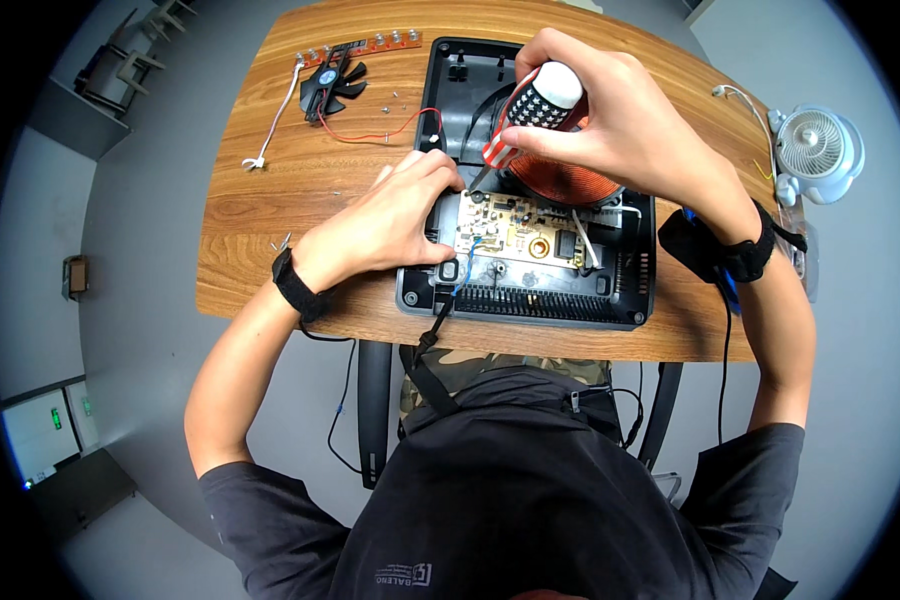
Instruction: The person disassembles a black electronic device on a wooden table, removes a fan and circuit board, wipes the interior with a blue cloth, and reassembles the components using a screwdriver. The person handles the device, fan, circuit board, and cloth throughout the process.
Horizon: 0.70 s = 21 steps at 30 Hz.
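Wooden table (270, 215), screwdriver (530, 110) over circuit board (515, 230)

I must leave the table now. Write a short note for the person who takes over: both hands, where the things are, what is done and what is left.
Right hand grips the screwdriver, tip down at the circuit board's upper left corner.
Left hand rests on the left edge of the open black housing, holding no tool.
Copper coil sits in the housing behind the board.
Done: fan with its wires and a narrow board strip lie out on the table, with loose screws near.
Left: the circuit board and coil are in place.
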Each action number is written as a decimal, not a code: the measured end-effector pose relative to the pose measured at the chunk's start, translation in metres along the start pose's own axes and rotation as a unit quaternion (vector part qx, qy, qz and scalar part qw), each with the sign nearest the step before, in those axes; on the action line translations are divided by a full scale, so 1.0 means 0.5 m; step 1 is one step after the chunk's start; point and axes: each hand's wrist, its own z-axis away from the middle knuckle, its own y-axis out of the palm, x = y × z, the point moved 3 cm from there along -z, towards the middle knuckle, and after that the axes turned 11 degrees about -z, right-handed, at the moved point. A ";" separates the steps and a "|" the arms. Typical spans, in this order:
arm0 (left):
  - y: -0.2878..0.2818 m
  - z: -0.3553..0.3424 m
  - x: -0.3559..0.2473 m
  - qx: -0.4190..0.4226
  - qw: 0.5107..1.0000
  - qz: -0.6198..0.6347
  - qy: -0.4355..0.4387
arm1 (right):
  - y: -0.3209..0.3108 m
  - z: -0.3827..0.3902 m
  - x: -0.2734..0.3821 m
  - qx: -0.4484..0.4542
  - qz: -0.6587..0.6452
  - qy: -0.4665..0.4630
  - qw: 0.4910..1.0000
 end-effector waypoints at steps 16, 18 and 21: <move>0.002 0.000 -0.001 -0.009 1.000 -0.003 -0.001 | 0.010 -0.018 0.007 0.008 -0.008 -0.037 0.999; 0.002 0.000 -0.001 -0.011 1.000 -0.003 0.000 | 0.012 -0.019 0.008 0.014 -0.019 -0.018 1.000; 0.004 0.000 0.000 -0.013 1.000 0.000 0.002 | 0.014 -0.021 0.011 0.018 -0.024 -0.012 0.999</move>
